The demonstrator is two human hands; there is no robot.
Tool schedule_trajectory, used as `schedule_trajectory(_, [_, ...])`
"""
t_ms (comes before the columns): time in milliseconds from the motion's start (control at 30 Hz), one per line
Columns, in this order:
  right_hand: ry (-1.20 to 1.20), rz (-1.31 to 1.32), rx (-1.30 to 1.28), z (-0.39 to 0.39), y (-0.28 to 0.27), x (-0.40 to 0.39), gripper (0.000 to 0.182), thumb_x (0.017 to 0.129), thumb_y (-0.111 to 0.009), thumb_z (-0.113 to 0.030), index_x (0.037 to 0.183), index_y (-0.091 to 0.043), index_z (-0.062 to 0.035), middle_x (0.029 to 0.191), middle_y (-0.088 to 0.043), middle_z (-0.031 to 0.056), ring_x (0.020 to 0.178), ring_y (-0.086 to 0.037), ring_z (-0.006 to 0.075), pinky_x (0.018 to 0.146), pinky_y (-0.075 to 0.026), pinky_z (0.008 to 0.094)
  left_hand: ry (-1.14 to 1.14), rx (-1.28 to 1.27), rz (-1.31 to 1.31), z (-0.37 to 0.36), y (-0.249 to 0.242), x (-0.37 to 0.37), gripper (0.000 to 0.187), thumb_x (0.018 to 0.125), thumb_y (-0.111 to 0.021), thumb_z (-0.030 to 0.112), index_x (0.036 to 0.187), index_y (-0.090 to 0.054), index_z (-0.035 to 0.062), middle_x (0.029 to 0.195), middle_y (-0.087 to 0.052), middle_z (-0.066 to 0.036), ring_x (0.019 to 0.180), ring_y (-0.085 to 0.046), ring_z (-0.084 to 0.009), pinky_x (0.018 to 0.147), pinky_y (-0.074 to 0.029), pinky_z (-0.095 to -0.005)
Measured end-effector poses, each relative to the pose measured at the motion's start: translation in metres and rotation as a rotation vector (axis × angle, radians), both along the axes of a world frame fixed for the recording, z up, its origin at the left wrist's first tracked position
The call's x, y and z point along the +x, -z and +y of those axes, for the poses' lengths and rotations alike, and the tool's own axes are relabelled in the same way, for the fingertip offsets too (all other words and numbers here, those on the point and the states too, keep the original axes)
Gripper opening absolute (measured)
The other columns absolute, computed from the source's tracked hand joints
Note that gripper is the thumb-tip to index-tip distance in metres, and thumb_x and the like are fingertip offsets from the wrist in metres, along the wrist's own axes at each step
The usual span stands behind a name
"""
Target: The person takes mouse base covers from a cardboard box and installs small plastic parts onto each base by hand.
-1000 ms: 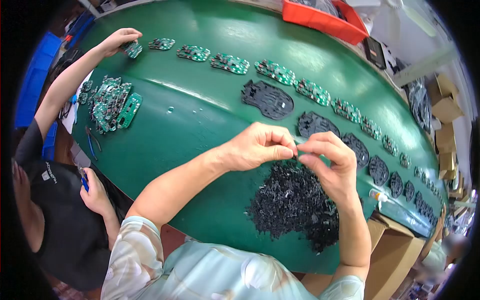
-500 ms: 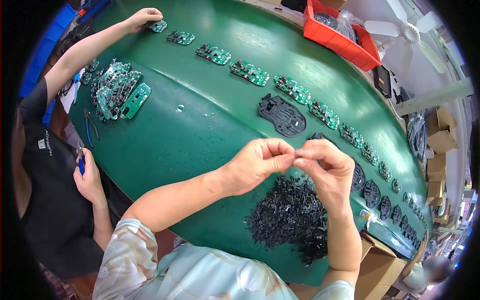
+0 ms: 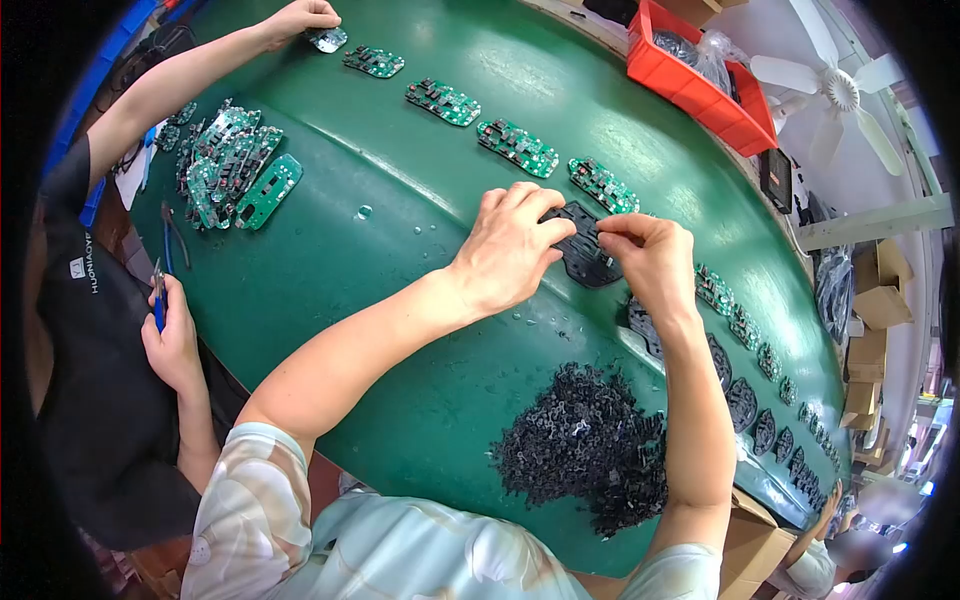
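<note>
A black plastic shell (image 3: 588, 262) lies on the green table between my hands. My left hand (image 3: 510, 245) grips its left edge, fingers and thumb curled onto the rim. Over the shell's right side, my right hand (image 3: 655, 255) is closed in a pinch; whatever its fingertips hold is too small to make out. A heap of small black plastic parts (image 3: 575, 440) is on the table below my hands. Just beyond the shell is a green circuit board (image 3: 604, 186) in a long row of similar boards. Another black shell (image 3: 643, 322) is partly hidden by my right forearm.
At left, a co-worker's hand (image 3: 175, 340) holds blue-handled cutters (image 3: 159, 300); their other hand (image 3: 300, 20) touches a board (image 3: 328, 40) at the row's end. A board pile (image 3: 225, 165) and pliers (image 3: 172, 235) lie nearby. A red bin (image 3: 690, 75) stands at the far edge.
My hands were pinched together above the heap. They have separated and moved up and away to the shell, the left now gripping its edge, the right over its other side.
</note>
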State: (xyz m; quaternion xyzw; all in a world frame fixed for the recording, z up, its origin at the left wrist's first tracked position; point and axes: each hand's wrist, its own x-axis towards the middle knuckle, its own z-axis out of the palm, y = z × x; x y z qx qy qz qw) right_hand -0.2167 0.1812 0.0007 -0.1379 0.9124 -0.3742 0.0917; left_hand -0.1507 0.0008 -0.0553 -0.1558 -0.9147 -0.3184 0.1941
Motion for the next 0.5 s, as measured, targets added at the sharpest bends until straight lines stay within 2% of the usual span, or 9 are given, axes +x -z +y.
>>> schedule_trajectory(133, [-0.05,0.141,0.082,0.0,0.012,-0.006,0.015,0.08,-0.069,-0.002,0.094,-0.076,-0.0013,0.082,-0.074,0.0171,0.072,-0.072,0.0287,0.073,-0.055,0.036,0.019,-0.059,-0.046,0.002,0.006,-0.004,0.037,0.074,-0.076,0.004,0.109,-0.066,0.0094,0.12,-0.058,-0.007,0.119,-0.051,-0.0277,0.099,-0.037,-0.0453])
schedule_trajectory(233, [-0.05,0.179,0.206,-0.003,0.016,-0.009,0.013,0.078,-0.069,-0.003,0.089,-0.076,-0.0022,0.085,-0.073,0.0171,0.081,-0.069,0.0342,0.079,-0.054,0.0408,0.012,-0.084,-0.045,0.003,0.007,-0.005,0.037,0.073,-0.076,0.004,0.108,-0.066,0.0098,0.12,-0.058,-0.007,0.119,-0.051,-0.0273,0.099,-0.036,-0.0454])
schedule_trajectory(333, [-0.175,0.486,0.315,0.004,0.026,-0.012,0.011,0.075,-0.07,-0.005,0.084,-0.076,-0.0044,0.091,-0.071,0.0179,0.092,-0.066,0.0353,0.085,-0.051,0.0437,0.009,-0.087,-0.054,0.005,0.008,-0.004,0.038,0.073,-0.076,0.003,0.109,-0.066,0.01,0.12,-0.058,-0.007,0.12,-0.05,-0.0273,0.099,-0.036,-0.0456])
schedule_trajectory(433, [-0.117,0.416,0.306,0.003,0.028,-0.013,0.011,0.072,-0.071,-0.006,0.081,-0.077,-0.006,0.095,-0.068,0.0183,0.099,-0.062,0.0356,0.087,-0.048,0.0446,0.011,-0.09,-0.05,0.007,0.008,-0.002,0.039,0.073,-0.076,0.003,0.11,-0.065,0.0102,0.121,-0.058,-0.007,0.121,-0.049,-0.0276,0.099,-0.036,-0.0458])
schedule_trajectory(500, [-0.074,0.331,0.305,0.003,0.025,-0.017,0.01,0.071,-0.072,-0.008,0.08,-0.076,-0.0058,0.094,-0.068,0.0183,0.098,-0.062,0.0357,0.087,-0.048,0.045,0.015,-0.096,-0.043,0.007,0.009,-0.003,0.04,0.073,-0.076,0.003,0.11,-0.065,0.0102,0.122,-0.057,-0.008,0.122,-0.049,-0.028,0.099,-0.036,-0.0459])
